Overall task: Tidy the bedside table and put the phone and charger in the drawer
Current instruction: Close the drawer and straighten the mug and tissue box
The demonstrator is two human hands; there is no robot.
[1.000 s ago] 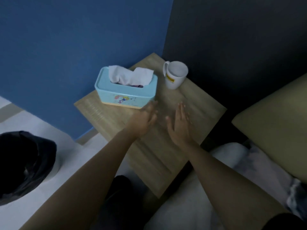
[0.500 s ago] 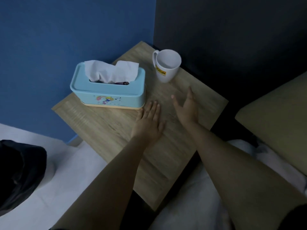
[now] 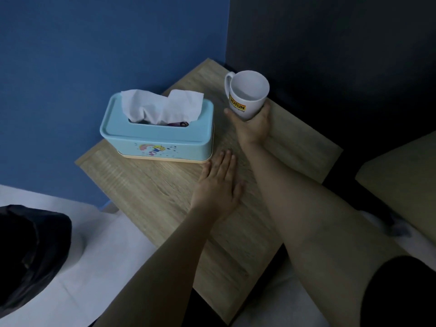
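The wooden bedside table (image 3: 151, 192) stands in the corner between a blue wall and a dark wall. A white mug (image 3: 247, 93) with a yellow label stands at its far right, and my right hand (image 3: 253, 128) wraps around the mug's lower part. My left hand (image 3: 219, 187) lies flat and open on the tabletop, just in front of the right end of a light blue tissue box (image 3: 158, 135) with white tissue sticking out. No phone, charger or drawer is in view.
A black bin bag (image 3: 30, 251) sits on the white floor at the lower left. A yellowish pillow (image 3: 401, 185) and white bedding (image 3: 295, 303) lie to the right of the table.
My right hand has reached forward from the tabletop and closed around the mug. My left hand stays flat on the table near the tissue box. The view has moved closer.
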